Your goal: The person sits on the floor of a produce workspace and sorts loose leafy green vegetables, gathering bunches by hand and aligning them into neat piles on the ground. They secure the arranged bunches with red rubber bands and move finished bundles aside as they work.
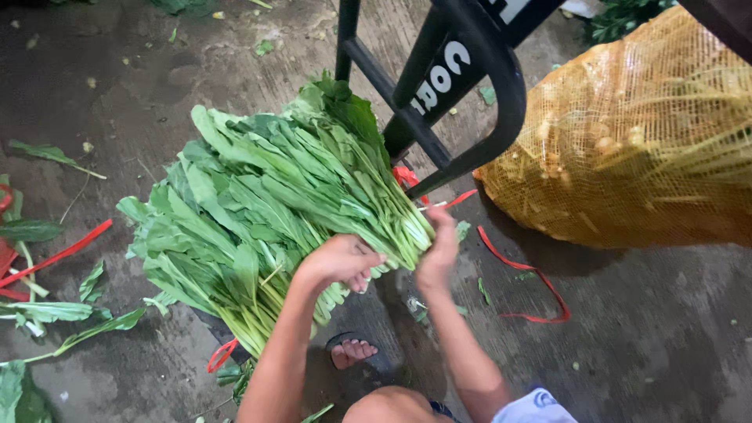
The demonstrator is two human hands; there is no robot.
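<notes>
A big bundle of leafy green vegetables [266, 204] lies on the wet concrete floor, leaves to the upper left, pale stems toward me. My left hand [338, 261] rests curled on the stem ends of the bundle. My right hand [439, 249] pinches a thin red tie strip [450, 200] at the right side of the stems, beside a red knot. My bare foot in a sandal [352, 352] shows below the bundle.
A yellow mesh sack [634, 133] full of produce sits at the right. A black metal frame [462, 86] stands just behind the bundle. Loose red strips [526, 270] and stray leaves [47, 313] litter the floor at left and right.
</notes>
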